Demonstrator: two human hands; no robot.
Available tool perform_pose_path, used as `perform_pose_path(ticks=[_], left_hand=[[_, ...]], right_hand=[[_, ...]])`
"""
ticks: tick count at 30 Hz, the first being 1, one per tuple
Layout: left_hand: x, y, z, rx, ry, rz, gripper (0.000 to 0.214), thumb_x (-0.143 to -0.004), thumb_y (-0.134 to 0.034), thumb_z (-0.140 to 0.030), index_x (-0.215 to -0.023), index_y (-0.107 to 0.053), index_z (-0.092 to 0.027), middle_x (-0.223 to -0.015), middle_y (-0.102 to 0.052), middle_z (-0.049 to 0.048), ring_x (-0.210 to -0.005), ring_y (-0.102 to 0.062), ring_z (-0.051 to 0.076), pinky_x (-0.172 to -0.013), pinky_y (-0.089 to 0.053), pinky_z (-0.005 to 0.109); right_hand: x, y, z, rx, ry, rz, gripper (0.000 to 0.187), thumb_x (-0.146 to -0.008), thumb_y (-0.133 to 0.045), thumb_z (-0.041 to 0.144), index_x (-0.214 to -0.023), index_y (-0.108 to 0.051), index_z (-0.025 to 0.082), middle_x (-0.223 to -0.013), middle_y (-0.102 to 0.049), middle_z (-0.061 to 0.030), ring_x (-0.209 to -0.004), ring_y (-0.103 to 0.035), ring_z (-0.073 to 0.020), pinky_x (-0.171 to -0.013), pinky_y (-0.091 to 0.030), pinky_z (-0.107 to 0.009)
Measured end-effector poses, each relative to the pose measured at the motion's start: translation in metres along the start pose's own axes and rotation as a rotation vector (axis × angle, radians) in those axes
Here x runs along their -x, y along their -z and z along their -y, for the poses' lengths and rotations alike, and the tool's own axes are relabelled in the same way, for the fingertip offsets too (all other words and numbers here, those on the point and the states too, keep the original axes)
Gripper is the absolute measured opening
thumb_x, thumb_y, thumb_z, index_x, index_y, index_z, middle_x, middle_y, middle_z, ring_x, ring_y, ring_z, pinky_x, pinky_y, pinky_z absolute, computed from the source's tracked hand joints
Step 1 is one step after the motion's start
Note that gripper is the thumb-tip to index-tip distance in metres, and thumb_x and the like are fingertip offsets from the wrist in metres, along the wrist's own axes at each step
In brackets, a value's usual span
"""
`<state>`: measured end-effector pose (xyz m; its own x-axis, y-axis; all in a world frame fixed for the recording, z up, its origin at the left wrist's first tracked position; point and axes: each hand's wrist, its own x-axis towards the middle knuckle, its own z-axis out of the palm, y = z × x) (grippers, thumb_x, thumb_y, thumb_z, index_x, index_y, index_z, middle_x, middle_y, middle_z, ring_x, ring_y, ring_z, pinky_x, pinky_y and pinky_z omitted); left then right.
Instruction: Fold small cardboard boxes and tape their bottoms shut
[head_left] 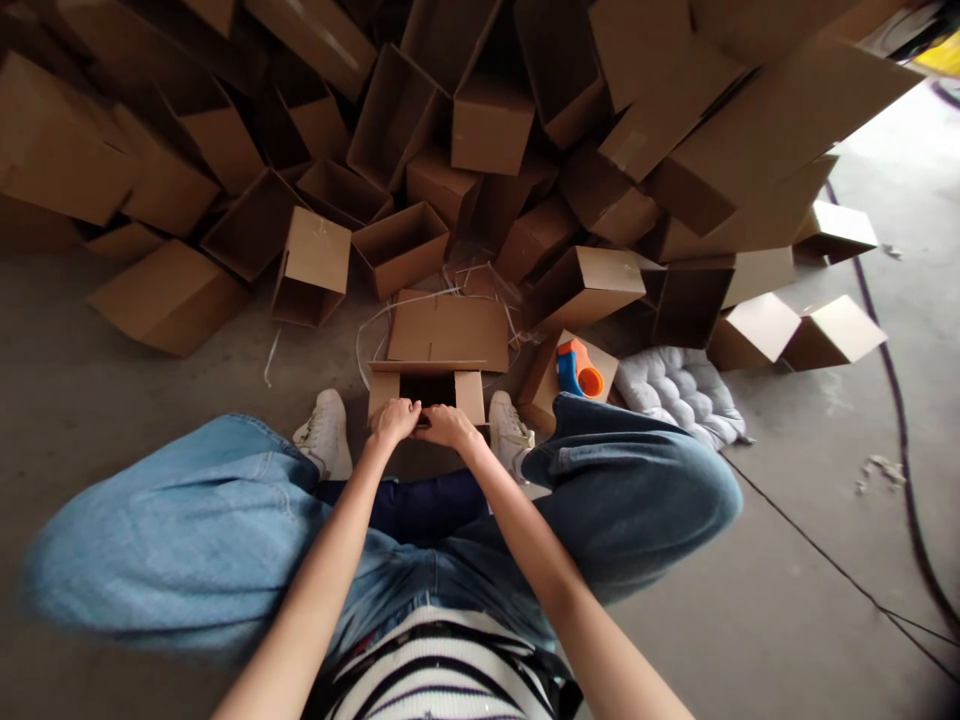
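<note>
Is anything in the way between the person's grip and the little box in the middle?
No, nothing visible is in the way. The left grip and right grip are both at the near edge of the box. The tape dispenser sits off to the right.

Heaped cardboard boxes (491,137), a tape dispenser (568,372) and grey concrete-like floor (810,430) suggest a packing workshop or warehouse.

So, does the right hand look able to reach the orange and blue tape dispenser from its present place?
Probably yes: the tape dispenser lies in plain view on a box beyond the right leg. The right hand would first have to leave the open carton and pass the right shoe.
</note>
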<state>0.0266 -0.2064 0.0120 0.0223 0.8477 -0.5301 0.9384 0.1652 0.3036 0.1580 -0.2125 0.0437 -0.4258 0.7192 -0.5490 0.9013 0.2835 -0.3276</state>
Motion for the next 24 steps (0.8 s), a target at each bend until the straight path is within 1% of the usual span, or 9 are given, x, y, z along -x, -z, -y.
perform_pose_path(ticks=[3, 5, 9, 12, 17, 21, 24], left_hand=[[-0.004, -0.005, 0.003, 0.026, 0.012, -0.005, 0.044, -0.097, -0.041, -0.038, -0.089, -0.077, -0.015, -0.101, -0.075, 0.0186, -0.103, -0.070, 0.028, -0.086, -0.050, 0.031], [-0.008, -0.009, 0.006, 0.042, 0.019, 0.002, 0.043, -0.096, -0.042, -0.039, -0.089, -0.077, -0.015, -0.100, -0.075, 0.0188, -0.102, -0.070, 0.029, -0.086, -0.051, 0.031], [-0.014, -0.015, 0.010, 0.043, 0.031, 0.016, 0.043, -0.095, -0.044, -0.044, -0.087, -0.076, -0.018, -0.097, -0.076, 0.0176, -0.101, -0.071, 0.029, -0.084, -0.051, 0.032], [-0.014, -0.015, 0.010, 0.033, 0.039, 0.006, 0.042, -0.094, -0.045, -0.045, -0.088, -0.076, -0.018, -0.097, -0.076, 0.0180, -0.100, -0.071, 0.030, -0.083, -0.051, 0.033], [-0.009, -0.010, 0.006, 0.043, 0.050, -0.032, 0.043, -0.094, -0.045, -0.045, -0.086, -0.076, -0.017, -0.096, -0.075, 0.0184, -0.098, -0.071, 0.030, -0.081, -0.051, 0.033], [-0.008, -0.010, 0.005, 0.033, 0.059, -0.069, 0.041, -0.094, -0.045, -0.042, -0.088, -0.076, -0.015, -0.096, -0.075, 0.0198, -0.098, -0.070, 0.031, -0.082, -0.051, 0.034], [-0.009, -0.012, 0.005, 0.025, 0.064, -0.093, 0.041, -0.095, -0.045, -0.042, -0.088, -0.076, -0.016, -0.096, -0.075, 0.0191, -0.098, -0.070, 0.030, -0.083, -0.051, 0.033]], right_hand=[[-0.002, -0.001, -0.007, 0.047, -0.059, -0.040, 0.053, -0.091, -0.050, 0.064, -0.106, -0.076, 0.020, -0.109, -0.075, -0.0113, -0.103, -0.071, -0.0262, -0.082, -0.052, -0.029], [-0.004, -0.004, -0.009, 0.041, -0.052, -0.072, 0.055, -0.090, -0.049, 0.067, -0.102, -0.076, 0.021, -0.105, -0.076, -0.0102, -0.099, -0.072, -0.0258, -0.080, -0.052, -0.029], [-0.006, -0.008, -0.010, 0.011, -0.028, -0.099, 0.057, -0.089, -0.049, 0.070, -0.102, -0.075, 0.021, -0.105, -0.075, -0.0096, -0.097, -0.072, -0.0243, -0.079, -0.052, -0.028], [-0.006, -0.009, -0.011, -0.005, -0.025, -0.103, 0.055, -0.088, -0.050, 0.068, -0.102, -0.075, 0.021, -0.108, -0.074, -0.0097, -0.097, -0.071, -0.0233, -0.079, -0.051, -0.027], [-0.008, -0.011, -0.014, -0.001, -0.023, -0.114, 0.055, -0.088, -0.050, 0.069, -0.097, -0.075, 0.021, -0.103, -0.075, -0.0083, -0.095, -0.072, -0.0240, -0.077, -0.051, -0.028], [-0.010, -0.011, -0.015, 0.010, -0.036, -0.113, 0.058, -0.086, -0.050, 0.072, -0.097, -0.077, 0.021, -0.098, -0.076, -0.0103, -0.093, -0.073, -0.0250, -0.077, -0.051, -0.028], [-0.011, -0.011, -0.015, 0.010, -0.045, -0.108, 0.059, -0.085, -0.051, 0.073, -0.096, -0.078, 0.021, -0.095, -0.077, -0.0113, -0.092, -0.073, -0.0250, -0.078, -0.051, -0.028]])
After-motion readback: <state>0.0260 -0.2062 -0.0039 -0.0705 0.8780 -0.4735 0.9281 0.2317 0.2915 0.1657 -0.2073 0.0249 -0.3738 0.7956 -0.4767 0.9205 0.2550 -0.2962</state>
